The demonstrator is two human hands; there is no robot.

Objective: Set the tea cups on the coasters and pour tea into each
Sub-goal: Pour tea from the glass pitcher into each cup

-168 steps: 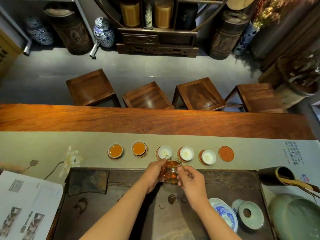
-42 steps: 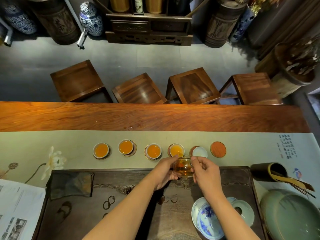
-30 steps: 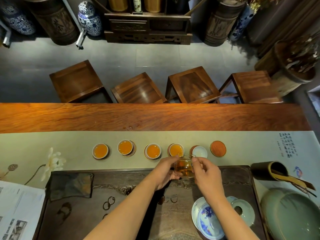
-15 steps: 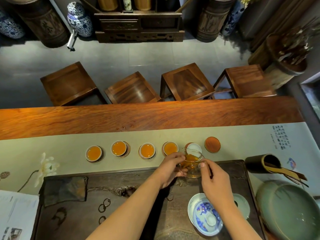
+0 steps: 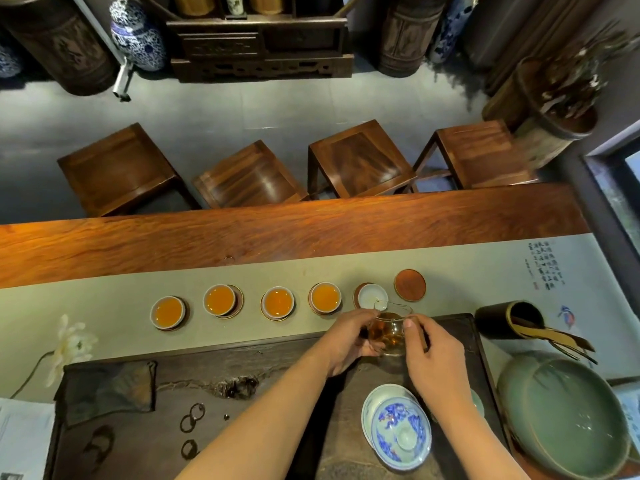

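Gaiwan (image 5: 398, 432) just beside hands' (image 5: 349, 341) pitcher (image 5: 388, 332).

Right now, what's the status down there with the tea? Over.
Both hands, left and right, on the glass pitcher, tipped over the fifth cup. Four cups full. Last coaster bare. Nothing in the way.

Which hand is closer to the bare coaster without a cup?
Right. The right hand sits just below the bare coaster; the left hand is farther left, across the glass pitcher.
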